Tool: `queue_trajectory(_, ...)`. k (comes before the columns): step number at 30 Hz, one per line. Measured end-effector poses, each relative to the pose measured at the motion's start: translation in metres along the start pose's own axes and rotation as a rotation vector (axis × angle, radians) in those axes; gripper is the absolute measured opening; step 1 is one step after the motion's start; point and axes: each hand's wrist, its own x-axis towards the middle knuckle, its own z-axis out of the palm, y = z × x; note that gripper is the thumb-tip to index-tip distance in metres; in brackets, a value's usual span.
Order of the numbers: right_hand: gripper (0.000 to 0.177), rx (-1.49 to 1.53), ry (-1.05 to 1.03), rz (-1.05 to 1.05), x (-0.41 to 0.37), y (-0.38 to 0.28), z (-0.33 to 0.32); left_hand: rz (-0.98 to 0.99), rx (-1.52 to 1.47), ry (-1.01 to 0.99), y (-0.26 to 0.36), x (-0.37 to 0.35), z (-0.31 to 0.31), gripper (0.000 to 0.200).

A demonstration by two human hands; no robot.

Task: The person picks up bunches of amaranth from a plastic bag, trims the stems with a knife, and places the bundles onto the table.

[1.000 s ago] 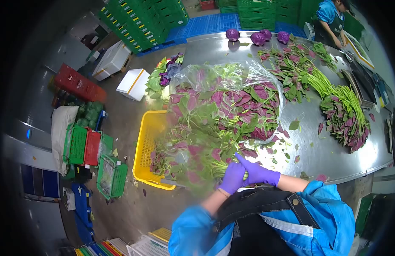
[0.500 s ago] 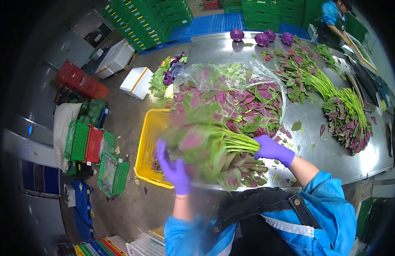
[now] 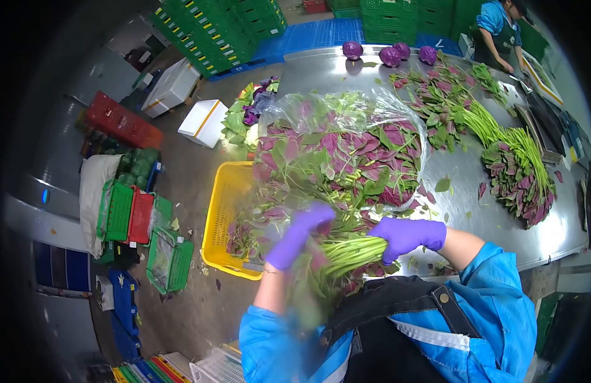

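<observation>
My right hand, in a purple glove, is closed around the stem ends of a bunch of red amaranth. The bunch's leaves point left and hang blurred close to my apron. My left hand, also gloved, is smeared by motion above those leaves; its fingers cannot be made out. Just beyond both hands lies a large heap of loose red amaranth, green and purple-leaved, on an open clear plastic bag. To the left stands a yellow crate with amaranth leaves inside.
On the steel table, more amaranth bunches lie at the right. Purple cabbages sit along the far edge. A co-worker stands at the far right. Green crates are stacked behind; a white foam box is on the left.
The amaranth bunch has come down and nearer my body, its leaves swinging toward me. My left hand has moved right and up over it. My right hand keeps its grip on the stems.
</observation>
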Motion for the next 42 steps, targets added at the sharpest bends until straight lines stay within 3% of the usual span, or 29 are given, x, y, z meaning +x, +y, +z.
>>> queue_trajectory(1, 0.036, 0.033, -0.091, 0.002, -0.003, -0.002, -0.004, -0.147, -0.146, -0.216, -0.02, -0.003, 0.008, 0.047)
queue_trajectory(2, 0.035, 0.123, -0.067, -0.109, -0.001, 0.012, -0.006, 0.007, -0.486, -0.193, -0.072, -0.025, 0.018, 0.048)
queue_trajectory(3, 0.035, 0.129, -0.058, -0.105, -0.002, 0.025, -0.01, 0.162, -0.826, -0.165, -0.066, -0.035, 0.031, 0.05)
queue_trajectory(4, 0.034, 0.255, -0.098, -0.007, -0.003, 0.037, -0.015, -0.214, -0.923, -0.064, -0.061, -0.038, 0.042, 0.052)
queue_trajectory(5, 0.034, 0.384, -0.14, 0.091, -0.004, 0.049, -0.018, -0.596, -0.995, 0.044, -0.006, -0.036, 0.06, 0.054)
queue_trajectory(6, 0.034, 0.4, -0.095, 0.161, -0.004, 0.059, -0.019, -0.601, -0.992, 0.036, 0.0, -0.036, 0.064, 0.054)
queue_trajectory(8, 0.034, 0.454, -0.071, 0.203, -0.002, 0.072, -0.018, -0.285, -1.035, -0.289, 0.001, -0.042, 0.074, 0.054)
queue_trajectory(9, 0.034, 0.497, -0.053, 0.243, -0.002, 0.074, -0.019, -0.291, -1.036, -0.291, -0.011, -0.043, 0.079, 0.054)
queue_trajectory(11, 0.033, 0.548, -0.053, 0.224, 0.003, 0.073, -0.023, -0.02, -0.456, -0.248, -0.058, -0.04, 0.089, 0.057)
queue_trajectory(12, 0.032, 0.51, -0.083, 0.199, 0.009, 0.075, -0.025, -0.024, -0.453, -0.253, -0.084, -0.031, 0.103, 0.057)
queue_trajectory(14, 0.03, 0.49, -0.149, 0.116, 0.018, 0.073, -0.031, -0.24, -1.033, -0.003, -0.124, -0.012, 0.133, 0.057)
queue_trajectory(15, 0.03, 0.494, -0.146, 0.112, 0.024, 0.07, -0.034, -0.244, -1.028, -0.005, -0.123, -0.01, 0.132, 0.057)
queue_trajectory(17, 0.043, 0.52, -0.232, -0.045, 0.033, 0.064, -0.041, -0.282, -1.337, -0.112, -0.121, -0.004, 0.126, 0.052)
queue_trajectory(19, 0.069, 0.089, 0.224, -0.151, 0.02, 0.036, -0.048, -0.264, -1.365, -0.057, -0.116, -0.008, 0.109, 0.052)
queue_trajectory(21, 0.077, -0.056, 0.7, -0.312, 0.026, 0.045, -0.047, -0.256, -1.347, 0.057, -0.11, -0.021, 0.09, 0.053)
queue_trajectory(23, 0.073, -0.001, 0.699, -0.313, 0.021, 0.051, -0.045, -0.243, -1.309, 0.174, -0.111, -0.038, 0.075, 0.053)
queue_trajectory(25, 0.056, 0.397, 0.388, -0.192, 0.015, 0.071, -0.04, -0.235, -1.269, 0.26, -0.112, -0.057, 0.065, 0.054)
queue_trajectory(26, 0.045, 0.342, 0.316, -0.174, 0.014, 0.08, -0.036, -0.249, -1.263, 0.293, -0.115, -0.065, 0.062, 0.054)
queue_trajectory(30, 0.043, 0.531, 0.238, -0.079, 0.02, 0.093, -0.008, -0.265, -1.246, 0.324, -0.115, -0.073, 0.063, 0.056)
queue_trajectory(34, 0.034, 0.444, 0.207, -0.095, 0.029, 0.1, 0.011, -0.254, -1.242, 0.301, -0.11, -0.065, 0.059, 0.057)
queue_trajectory(37, 0.035, 0.578, 0.038, -0.088, 0.043, 0.113, 0.027, -0.236, -1.237, 0.304, -0.106, -0.063, 0.058, 0.058)
queue_trajectory(39, 0.043, 0.307, -0.127, -0.022, 0.037, 0.092, 0.028, -0.246, -1.218, 0.3, -0.103, -0.065, 0.056, 0.058)
queue_trajectory(42, 0.045, 0.443, -0.072, -0.056, 0.058, 0.107, 0.062, -0.281, -1.158, 0.328, -0.1, -0.075, 0.055, 0.059)
